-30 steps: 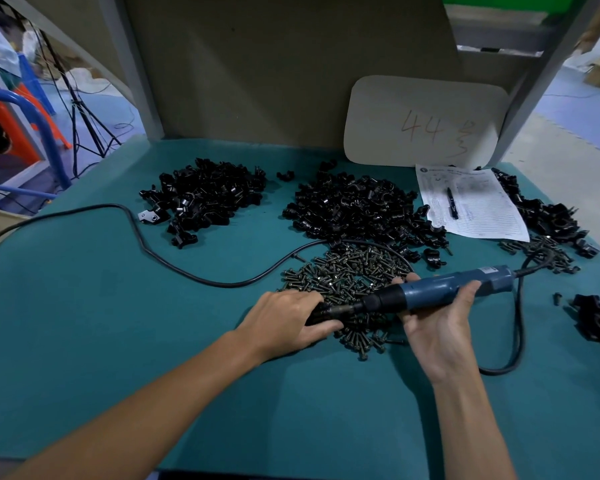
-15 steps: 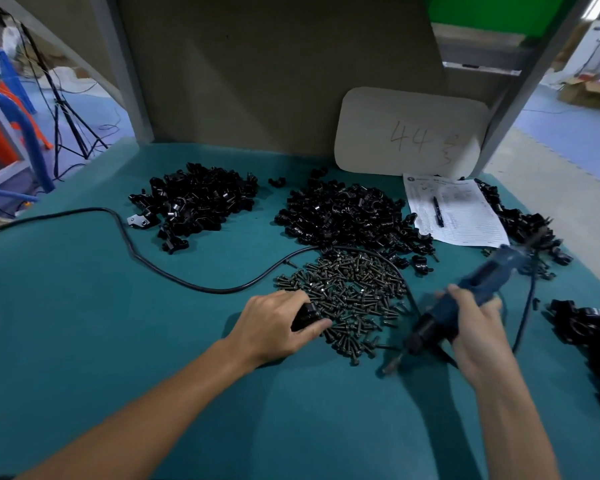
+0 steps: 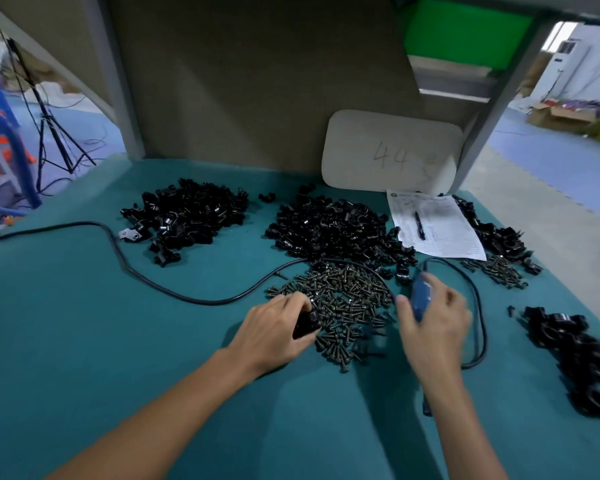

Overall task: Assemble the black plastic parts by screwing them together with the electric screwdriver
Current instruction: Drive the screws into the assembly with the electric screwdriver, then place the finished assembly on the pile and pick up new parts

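Head view: the left hand (image 3: 274, 332) curls its fingers round a black part (image 3: 305, 323) beside the screws (image 3: 343, 299) on the tabletop (image 3: 118, 341). The right hand (image 3: 433, 323) wraps its fingers round the screwdriver (image 3: 420, 299), blurred, just right of them.

Dim overall, with brighter daylight at far right. Soft, diffuse shadows on the bench (image 3: 84, 341) beside each hand. Heavily motion-blurred right hand (image 3: 433, 327); sharper left hand (image 3: 274, 327). Bowed and stretched toward the edges, wide-angle style. Slightly soft throughout.
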